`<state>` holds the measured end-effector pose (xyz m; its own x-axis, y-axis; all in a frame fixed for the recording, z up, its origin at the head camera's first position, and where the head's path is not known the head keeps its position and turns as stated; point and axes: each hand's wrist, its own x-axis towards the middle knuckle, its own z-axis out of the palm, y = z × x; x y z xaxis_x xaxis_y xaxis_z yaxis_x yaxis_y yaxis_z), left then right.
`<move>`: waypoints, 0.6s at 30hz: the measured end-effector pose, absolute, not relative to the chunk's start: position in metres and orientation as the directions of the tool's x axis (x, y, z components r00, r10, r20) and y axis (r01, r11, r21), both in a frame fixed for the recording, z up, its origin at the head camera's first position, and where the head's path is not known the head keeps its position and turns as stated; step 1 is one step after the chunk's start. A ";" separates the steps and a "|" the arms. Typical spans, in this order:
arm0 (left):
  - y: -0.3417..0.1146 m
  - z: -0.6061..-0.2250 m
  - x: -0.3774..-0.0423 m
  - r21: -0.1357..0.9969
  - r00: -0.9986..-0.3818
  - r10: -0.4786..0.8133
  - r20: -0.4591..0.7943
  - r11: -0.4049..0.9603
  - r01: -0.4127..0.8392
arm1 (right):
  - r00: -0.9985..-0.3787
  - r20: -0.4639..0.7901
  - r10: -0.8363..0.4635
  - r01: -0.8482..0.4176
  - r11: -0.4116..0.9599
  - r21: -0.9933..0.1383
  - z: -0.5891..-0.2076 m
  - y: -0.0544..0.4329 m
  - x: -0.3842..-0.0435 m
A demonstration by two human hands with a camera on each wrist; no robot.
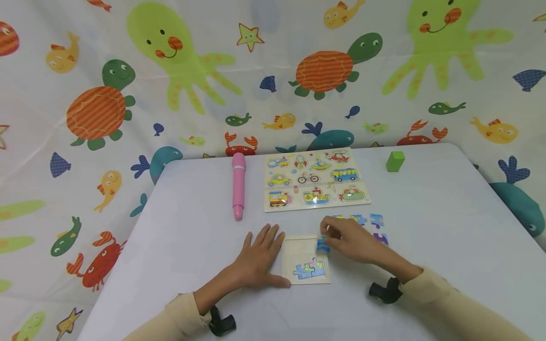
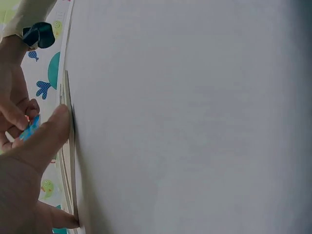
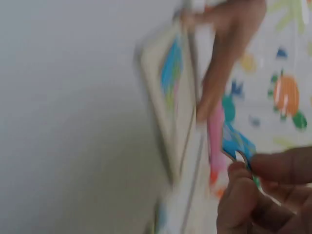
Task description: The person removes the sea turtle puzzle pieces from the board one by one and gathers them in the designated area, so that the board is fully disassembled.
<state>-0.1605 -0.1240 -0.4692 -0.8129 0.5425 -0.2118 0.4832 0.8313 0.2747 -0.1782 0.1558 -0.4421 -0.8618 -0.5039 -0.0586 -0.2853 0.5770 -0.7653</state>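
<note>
A small wooden puzzle tray [image 1: 295, 251] lies near the front of the table. Two joined jigsaw pieces [image 1: 304, 271] with blue and pink print lie in its lower part. My left hand [image 1: 255, 261] rests at the tray's left side with fingers spread, its thumb at the lower left corner. Between thumb and fingers, my right hand [image 1: 353, 239] pinches a blue jigsaw piece [image 1: 322, 244] over the tray's upper right; the same piece [image 3: 236, 141] shows raised in the right wrist view. Several loose jigsaw pieces [image 1: 377, 220] lie just beyond the right hand, partly hidden by it.
Behind the tray lies a wooden vehicle puzzle board [image 1: 308, 190]. A pink marker-shaped stick [image 1: 239, 187] is to its left, and a green block [image 1: 395, 161] stands at the back right. A printed sea-animal cloth [image 1: 273, 102] hangs behind the white table [image 1: 192, 227].
</note>
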 end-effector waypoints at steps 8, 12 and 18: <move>-0.124 -0.469 -0.161 0.273 -0.820 0.529 -0.219 0.840 0.469 | -0.841 -0.121 -0.528 -0.292 0.630 -0.720 -0.443 0.196 -0.177; -0.123 -0.470 -0.161 0.280 -0.818 0.534 -0.214 0.836 0.472 | -0.846 -0.080 -0.526 -0.339 0.648 -0.682 -0.452 0.194 -0.171; -0.122 -0.470 -0.161 0.276 -0.822 0.523 -0.223 0.843 0.462 | -0.886 -0.020 -0.462 -0.380 0.752 -0.538 -0.456 0.185 -0.168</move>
<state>-0.1610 -0.1218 -0.4701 -0.8224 0.5233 -0.2234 0.4616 0.8432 0.2757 -0.1685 0.1853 -0.4565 -0.8864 -0.4625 -0.0198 -0.3803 0.7520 -0.5384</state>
